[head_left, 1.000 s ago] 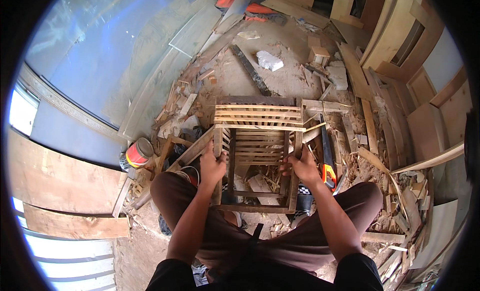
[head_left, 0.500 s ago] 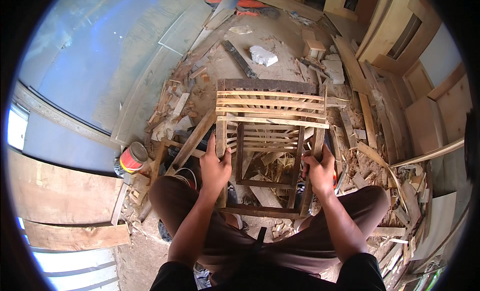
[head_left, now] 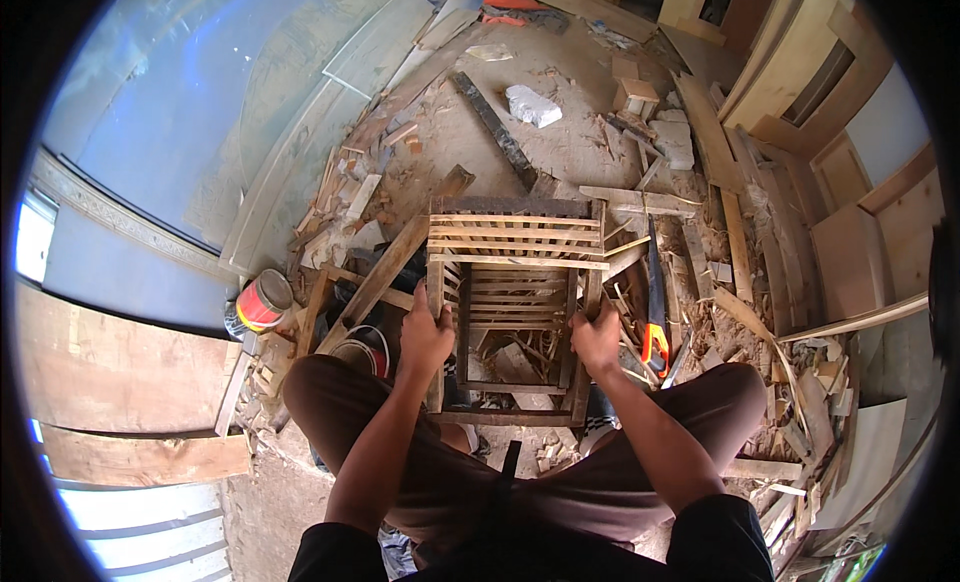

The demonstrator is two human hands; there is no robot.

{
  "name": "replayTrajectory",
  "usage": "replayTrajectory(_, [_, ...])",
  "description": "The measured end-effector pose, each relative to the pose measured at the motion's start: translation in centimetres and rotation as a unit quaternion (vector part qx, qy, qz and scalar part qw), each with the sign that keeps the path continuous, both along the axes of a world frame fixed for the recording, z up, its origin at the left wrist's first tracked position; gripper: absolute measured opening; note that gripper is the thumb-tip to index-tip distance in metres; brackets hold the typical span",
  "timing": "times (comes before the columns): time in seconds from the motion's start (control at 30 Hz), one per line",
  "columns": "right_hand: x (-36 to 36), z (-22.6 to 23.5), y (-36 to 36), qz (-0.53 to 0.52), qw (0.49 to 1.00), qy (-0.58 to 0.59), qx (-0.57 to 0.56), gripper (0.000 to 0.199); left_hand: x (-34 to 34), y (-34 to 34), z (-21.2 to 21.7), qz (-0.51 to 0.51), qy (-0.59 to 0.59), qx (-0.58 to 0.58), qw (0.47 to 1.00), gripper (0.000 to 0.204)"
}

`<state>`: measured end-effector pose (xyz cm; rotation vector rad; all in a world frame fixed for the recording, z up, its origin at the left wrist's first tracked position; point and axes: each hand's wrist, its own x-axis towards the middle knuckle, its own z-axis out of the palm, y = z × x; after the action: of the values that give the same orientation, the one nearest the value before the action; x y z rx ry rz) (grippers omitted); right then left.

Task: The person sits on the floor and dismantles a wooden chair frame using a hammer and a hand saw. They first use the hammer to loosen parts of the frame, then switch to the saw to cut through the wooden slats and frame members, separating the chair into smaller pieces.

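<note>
Between my knees I hold a small wooden slatted frame [head_left: 515, 262], shaped like a little chair or rack, with dark posts and rails and pale thin slats. My left hand [head_left: 426, 334] is wrapped round its left post. The right post is gripped by my right hand [head_left: 598, 338], fingers curled about it. Just right of the frame lies a hand saw [head_left: 655, 292] with a dark blade and an orange handle. Part of the frame's lower inside shows wood scraps through its opening.
Scrap wood and shavings [head_left: 690, 282] litter the floor on the right. A dark beam [head_left: 497, 129] and a white lump [head_left: 533, 106] lie ahead. At left stand a red paint can [head_left: 265, 301] and a bucket [head_left: 362, 350]. Wooden panels [head_left: 820, 92] lean at the right.
The slatted frame has shifted left and tipped, its top edge sitting lower in view. Both hands have stayed on its posts. The saw at right has come into fuller view.
</note>
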<state>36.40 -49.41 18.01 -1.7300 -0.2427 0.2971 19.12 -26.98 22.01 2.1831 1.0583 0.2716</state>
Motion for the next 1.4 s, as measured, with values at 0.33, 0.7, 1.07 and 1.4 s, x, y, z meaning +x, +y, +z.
replayTrajectory(0.33, [0.4, 0.6, -3.1, 0.002, 0.997, 0.002, -0.080, 0.056, 2.5, -2.8, 0.8, -0.086, -0.021, 0.287, 0.954, 0.079])
replayTrajectory(0.7, [0.8, -13.6, -21.1, -0.064, 0.913, -0.111, -0.386, 0.053, 12.0, -10.3, 0.7, -0.286, -0.110, 0.319, 0.897, 0.054])
replayTrajectory(1.07, [3.1, -19.9, -18.7, -0.044, 0.878, -0.022, -0.476, 0.085, 17.4, -9.9, -0.9, -0.296, -0.215, 0.291, 0.884, 0.032])
replayTrajectory(1.4, [7.6, -15.1, -17.1, -0.223, 0.926, -0.040, -0.301, 0.038, 17.6, -9.5, -1.9, -0.278, -0.238, 0.270, 0.890, 0.025])
